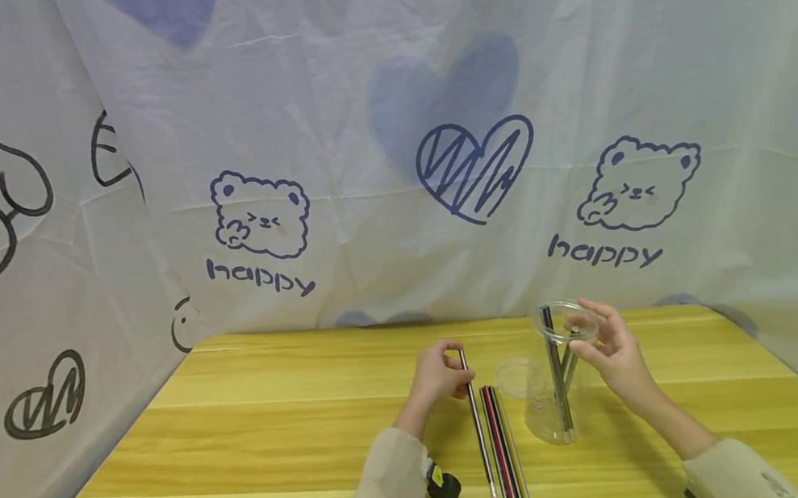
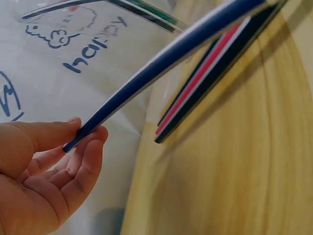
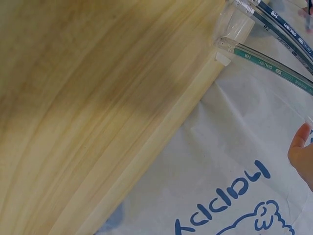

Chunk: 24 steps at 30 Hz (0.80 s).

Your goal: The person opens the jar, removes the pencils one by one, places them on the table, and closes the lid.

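My left hand (image 1: 443,372) pinches one end of a dark blue striped pencil (image 2: 146,78) between thumb and fingers. That pencil slants toward me, its other end near the table. Beside it lies a row of several pencils (image 1: 502,449), some dark, one red-striped. My right hand (image 1: 617,348) holds the rim of a tall clear plastic jar (image 1: 540,422), thumb on the near side and fingers behind. Several pencils (image 3: 274,68), dark blue and green ones among them, lean inside the upright jar. Only part of the right hand shows in the right wrist view.
A clear round lid (image 1: 516,387) lies on the table just left of the jar. The wood-grain table (image 1: 244,444) ends at a hanging white cloth (image 1: 372,268) printed with bears and hearts. A black device (image 1: 444,489) is strapped at my left wrist.
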Each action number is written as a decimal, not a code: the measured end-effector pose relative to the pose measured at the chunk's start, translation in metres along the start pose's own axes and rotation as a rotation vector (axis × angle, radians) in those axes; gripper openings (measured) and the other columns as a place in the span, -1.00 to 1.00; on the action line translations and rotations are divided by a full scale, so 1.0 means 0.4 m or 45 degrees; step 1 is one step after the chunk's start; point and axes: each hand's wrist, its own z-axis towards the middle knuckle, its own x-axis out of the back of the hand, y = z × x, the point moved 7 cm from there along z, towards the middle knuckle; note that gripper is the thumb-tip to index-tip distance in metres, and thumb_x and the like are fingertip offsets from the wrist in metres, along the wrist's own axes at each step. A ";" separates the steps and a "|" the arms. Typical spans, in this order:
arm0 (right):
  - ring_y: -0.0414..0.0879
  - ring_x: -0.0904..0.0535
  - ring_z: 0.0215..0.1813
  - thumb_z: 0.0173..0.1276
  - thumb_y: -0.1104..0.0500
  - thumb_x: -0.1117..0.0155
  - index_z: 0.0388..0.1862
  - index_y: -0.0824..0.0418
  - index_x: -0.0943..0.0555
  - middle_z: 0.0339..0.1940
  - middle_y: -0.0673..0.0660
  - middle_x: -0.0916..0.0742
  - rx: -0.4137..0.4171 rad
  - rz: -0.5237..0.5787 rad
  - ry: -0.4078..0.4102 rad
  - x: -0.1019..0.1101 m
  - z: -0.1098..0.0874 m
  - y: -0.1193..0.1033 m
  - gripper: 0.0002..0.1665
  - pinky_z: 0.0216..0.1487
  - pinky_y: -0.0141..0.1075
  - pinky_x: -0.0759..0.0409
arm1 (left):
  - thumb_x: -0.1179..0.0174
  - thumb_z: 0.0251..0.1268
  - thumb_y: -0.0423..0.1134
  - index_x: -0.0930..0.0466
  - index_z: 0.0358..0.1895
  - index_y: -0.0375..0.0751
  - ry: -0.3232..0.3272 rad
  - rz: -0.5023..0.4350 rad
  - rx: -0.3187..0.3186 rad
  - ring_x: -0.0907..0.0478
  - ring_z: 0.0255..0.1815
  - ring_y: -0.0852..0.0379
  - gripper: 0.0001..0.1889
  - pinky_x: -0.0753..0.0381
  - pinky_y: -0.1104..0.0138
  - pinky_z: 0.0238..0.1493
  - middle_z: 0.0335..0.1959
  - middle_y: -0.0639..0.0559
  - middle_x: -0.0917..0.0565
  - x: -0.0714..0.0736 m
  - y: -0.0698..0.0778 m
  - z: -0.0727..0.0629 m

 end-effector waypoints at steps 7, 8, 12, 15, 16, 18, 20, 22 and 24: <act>-0.21 -0.46 -0.03 0.09 0.62 0.00 0.21 0.35 -0.23 -0.07 0.05 -0.57 0.008 0.009 -0.004 0.002 0.000 0.001 -0.35 -0.07 -0.48 -0.45 | -0.23 -0.07 -0.60 -0.40 -0.02 -0.46 -0.061 0.084 0.044 -0.50 -0.74 0.04 -0.56 -0.58 0.23 -0.66 -0.57 -0.09 -0.51 -0.032 -0.021 0.006; -0.21 -0.46 -0.03 0.09 0.62 0.00 0.21 0.35 -0.23 -0.07 0.06 -0.57 0.009 0.010 -0.005 0.002 0.000 0.000 -0.34 -0.07 -0.48 -0.45 | -0.24 -0.07 -0.60 -0.40 -0.02 -0.47 -0.070 0.109 0.043 -0.51 -0.74 0.02 -0.56 -0.57 0.23 -0.67 -0.59 -0.09 -0.51 -0.036 -0.023 0.006; -0.21 -0.46 -0.03 0.09 0.62 0.00 0.21 0.35 -0.23 -0.07 0.06 -0.57 0.011 0.009 -0.003 0.002 -0.001 -0.001 -0.34 -0.07 -0.48 -0.45 | -0.25 -0.08 -0.59 -0.40 -0.04 -0.49 -0.093 0.188 0.052 -0.54 -0.71 -0.07 -0.57 -0.55 0.26 -0.70 -0.64 -0.09 -0.51 -0.047 -0.031 0.004; -0.22 -0.46 -0.04 0.09 0.63 0.01 0.21 0.36 -0.23 -0.08 0.07 -0.57 0.013 0.012 -0.002 0.002 -0.001 -0.001 -0.34 -0.08 -0.48 -0.46 | -0.26 -0.09 -0.59 -0.40 -0.06 -0.49 -0.102 0.227 0.079 -0.55 -0.72 -0.08 -0.58 -0.54 0.28 -0.72 -0.70 -0.13 -0.52 -0.054 -0.040 0.005; -0.22 -0.46 -0.04 0.09 0.63 0.01 0.21 0.37 -0.23 -0.08 0.06 -0.57 0.013 0.011 -0.003 0.002 -0.002 -0.001 -0.34 -0.08 -0.48 -0.46 | -0.26 -0.09 -0.59 -0.41 -0.07 -0.48 -0.104 0.243 0.089 -0.55 -0.72 -0.07 -0.58 -0.54 0.30 -0.73 -0.71 -0.13 -0.52 -0.055 -0.043 0.004; -0.22 -0.47 -0.04 0.08 0.63 0.01 0.20 0.38 -0.22 -0.08 0.06 -0.58 0.013 0.014 -0.007 0.002 -0.001 -0.002 -0.35 -0.08 -0.48 -0.46 | -0.26 -0.10 -0.60 -0.41 -0.08 -0.48 -0.101 0.253 0.115 -0.55 -0.73 -0.06 -0.58 -0.54 0.31 -0.73 -0.72 -0.16 -0.52 -0.057 -0.050 0.004; -0.22 -0.47 -0.04 0.09 0.62 0.00 0.20 0.38 -0.22 -0.08 0.04 -0.57 0.010 0.008 -0.016 0.001 0.000 -0.003 -0.35 -0.07 -0.48 -0.46 | -0.27 -0.10 -0.60 -0.41 -0.08 -0.47 -0.099 0.265 0.141 -0.55 -0.72 -0.05 -0.58 -0.55 0.31 -0.72 -0.71 -0.16 -0.53 -0.057 -0.056 0.003; -0.23 -0.46 -0.03 0.10 0.61 0.00 0.20 0.38 -0.22 -0.07 0.02 -0.57 0.004 -0.002 -0.023 0.002 0.000 -0.004 -0.36 -0.08 -0.48 -0.46 | -0.28 -0.11 -0.58 -0.42 -0.08 -0.47 -0.094 0.278 0.152 -0.55 -0.71 -0.03 -0.58 -0.55 0.32 -0.71 -0.68 -0.15 -0.52 -0.055 -0.059 0.001; -0.23 -0.46 -0.03 0.10 0.61 -0.01 0.19 0.38 -0.22 -0.07 0.02 -0.57 -0.003 -0.008 -0.029 0.003 0.001 -0.005 -0.37 -0.08 -0.48 -0.46 | -0.29 -0.12 -0.57 -0.43 -0.10 -0.46 -0.087 0.300 0.153 -0.55 -0.71 0.00 -0.59 -0.55 0.33 -0.70 -0.66 -0.13 -0.52 -0.053 -0.061 0.001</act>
